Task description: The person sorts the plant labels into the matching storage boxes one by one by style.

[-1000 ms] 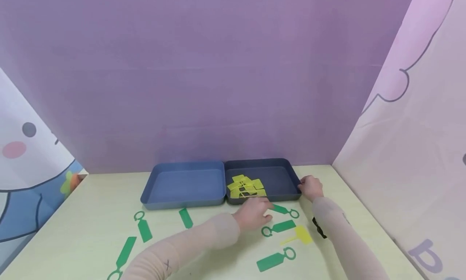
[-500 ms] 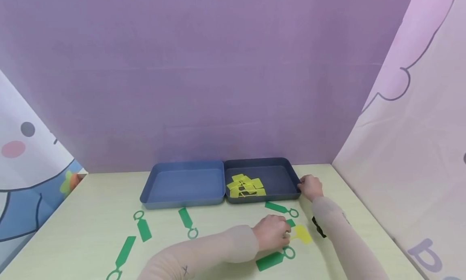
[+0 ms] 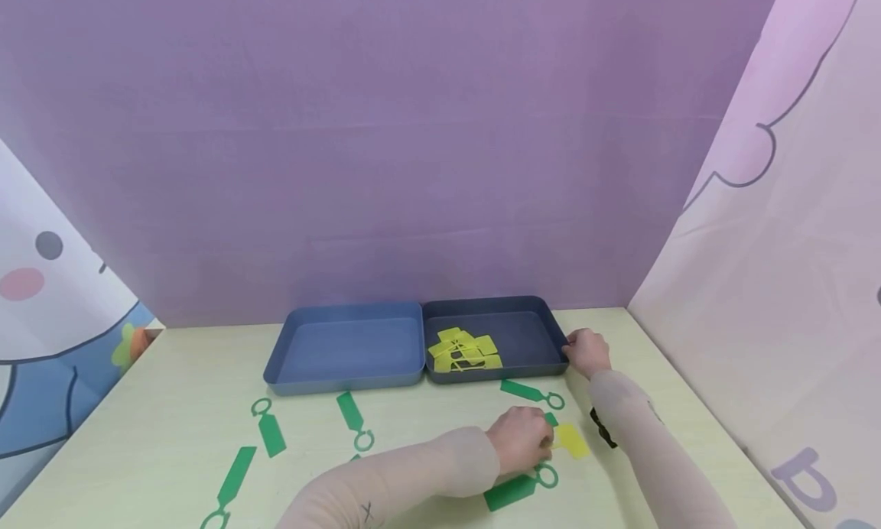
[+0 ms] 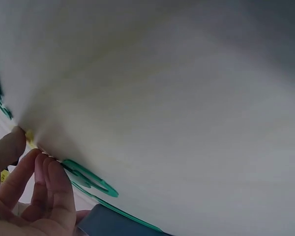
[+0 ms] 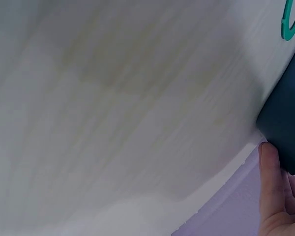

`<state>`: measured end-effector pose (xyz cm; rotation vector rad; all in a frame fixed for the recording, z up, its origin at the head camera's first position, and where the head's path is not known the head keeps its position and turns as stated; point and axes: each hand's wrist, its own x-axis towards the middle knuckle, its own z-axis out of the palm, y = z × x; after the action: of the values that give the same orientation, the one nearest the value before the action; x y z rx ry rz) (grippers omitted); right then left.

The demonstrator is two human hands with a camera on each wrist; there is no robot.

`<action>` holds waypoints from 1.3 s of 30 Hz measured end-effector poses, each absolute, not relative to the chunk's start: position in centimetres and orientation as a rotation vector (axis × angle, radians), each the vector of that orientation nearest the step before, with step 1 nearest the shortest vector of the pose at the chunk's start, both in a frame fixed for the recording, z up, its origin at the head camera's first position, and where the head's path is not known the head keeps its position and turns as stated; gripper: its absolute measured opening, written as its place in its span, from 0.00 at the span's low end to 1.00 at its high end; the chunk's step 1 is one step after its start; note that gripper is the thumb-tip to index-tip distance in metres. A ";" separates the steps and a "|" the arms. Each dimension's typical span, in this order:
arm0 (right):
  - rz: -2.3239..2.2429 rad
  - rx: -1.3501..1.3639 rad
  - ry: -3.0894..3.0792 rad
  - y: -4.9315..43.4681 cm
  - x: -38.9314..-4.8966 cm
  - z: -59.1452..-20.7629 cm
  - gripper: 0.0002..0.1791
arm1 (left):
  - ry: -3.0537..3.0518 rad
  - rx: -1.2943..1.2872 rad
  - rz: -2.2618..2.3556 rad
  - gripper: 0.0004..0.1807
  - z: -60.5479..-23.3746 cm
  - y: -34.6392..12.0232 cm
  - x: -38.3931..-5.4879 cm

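Observation:
My left hand (image 3: pixel 521 441) is low over the table, its thumb and fingertips around the thin stem of a yellow cable tag (image 3: pixel 572 442). In the left wrist view, a bit of yellow shows between the thumb and fingers (image 4: pixel 59 189). Green ring tags lie close by, one (image 3: pixel 511 493) partly under the hand and another (image 3: pixel 525 391) just behind it. With my right hand (image 3: pixel 588 353) I hold the right front corner of the dark tray (image 3: pixel 530 372). Several yellow tags (image 3: pixel 468 351) are piled in that tray's left part.
A blue tray (image 3: pixel 347 387) stands against the dark tray's left side. More green ring tags (image 3: pixel 271 435) are scattered on the left of the table. A small black object (image 3: pixel 603 428) lies beside the right forearm. A purple cloth wall (image 3: pixel 440 170) rises behind the trays.
From near the dark tray's front, my left hand has come forward and right to the loose yellow tag's stem, uncovering a green tag. My right hand has stayed at the tray corner.

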<state>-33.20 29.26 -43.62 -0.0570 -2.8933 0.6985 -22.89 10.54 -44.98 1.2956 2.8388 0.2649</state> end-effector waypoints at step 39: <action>0.721 -0.075 -2.904 29.5 -33.4 -44.1 0.16 | 2.823 1.421 0.356 0.09 -45.1 8.5 -23.9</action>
<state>-33.41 29.46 -44.13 -0.0747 -2.9043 0.7207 -23.94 8.47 -45.08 1.4214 2.8230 0.3565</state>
